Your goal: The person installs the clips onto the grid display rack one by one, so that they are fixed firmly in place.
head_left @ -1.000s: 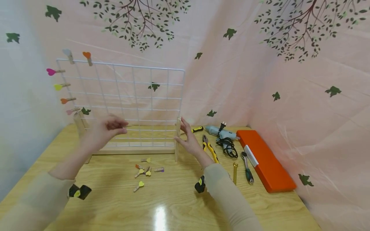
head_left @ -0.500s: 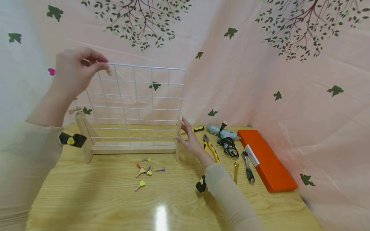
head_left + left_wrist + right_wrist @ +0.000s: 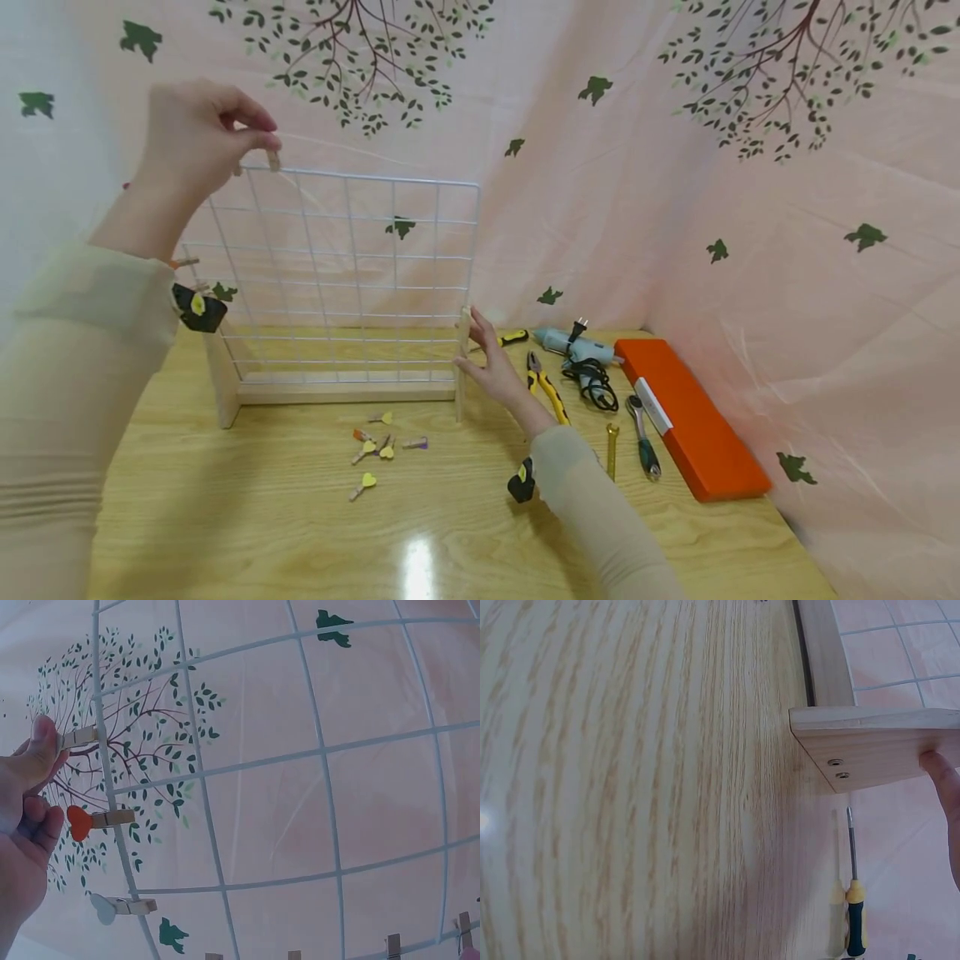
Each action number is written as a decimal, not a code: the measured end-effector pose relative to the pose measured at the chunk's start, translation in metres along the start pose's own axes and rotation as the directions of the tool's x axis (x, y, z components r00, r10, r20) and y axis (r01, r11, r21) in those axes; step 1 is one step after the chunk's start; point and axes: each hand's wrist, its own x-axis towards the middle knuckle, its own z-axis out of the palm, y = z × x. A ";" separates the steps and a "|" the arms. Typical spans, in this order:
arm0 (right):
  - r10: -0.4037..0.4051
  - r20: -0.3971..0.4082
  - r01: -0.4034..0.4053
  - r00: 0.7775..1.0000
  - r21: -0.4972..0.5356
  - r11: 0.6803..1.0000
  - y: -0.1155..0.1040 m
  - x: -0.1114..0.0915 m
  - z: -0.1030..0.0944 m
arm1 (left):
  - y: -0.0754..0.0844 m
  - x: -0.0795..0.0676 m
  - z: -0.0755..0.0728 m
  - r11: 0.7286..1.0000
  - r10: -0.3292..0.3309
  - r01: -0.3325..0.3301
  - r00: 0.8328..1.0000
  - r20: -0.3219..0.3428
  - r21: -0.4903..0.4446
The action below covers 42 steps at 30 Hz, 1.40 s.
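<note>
My left hand is raised at the top left of a white wire grid. Between thumb and fingers it pinches a small wooden clothespin, whose tip meets the grid's edge wire in the left wrist view. Beside it, an orange heart clothespin and a pale heart clothespin are clipped to the same wire. More clothespins sit along the adjoining side, partly hidden by my arm in the head view. At the other end, my right hand holds the stand's wooden upright, thumb against its face.
Several heart clothespins lie loose in front of the stand. To the right are a screwdriver, pliers, a glue gun with its cord, a wrench, a ratchet and an orange box.
My left hand has risen from low in front of the grid to its top wire, bringing the clothespin along. The right hand stays on the upright.
</note>
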 end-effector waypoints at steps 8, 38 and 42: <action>0.002 0.001 -0.002 1.000 -0.007 1.000 -0.004 0.001 0.000 | -0.007 0.002 0.004 0.998 -0.017 0.015 0.999 0.032 0.061; -0.004 -0.005 0.004 1.000 -0.028 1.000 -0.003 0.001 0.001 | -0.035 -0.163 0.121 0.952 0.295 -0.249 0.902 0.316 -0.177; -0.005 -0.009 0.004 1.000 -0.020 1.000 -0.004 0.000 0.000 | -0.057 -0.205 0.161 0.941 0.328 -0.259 0.855 0.403 -0.215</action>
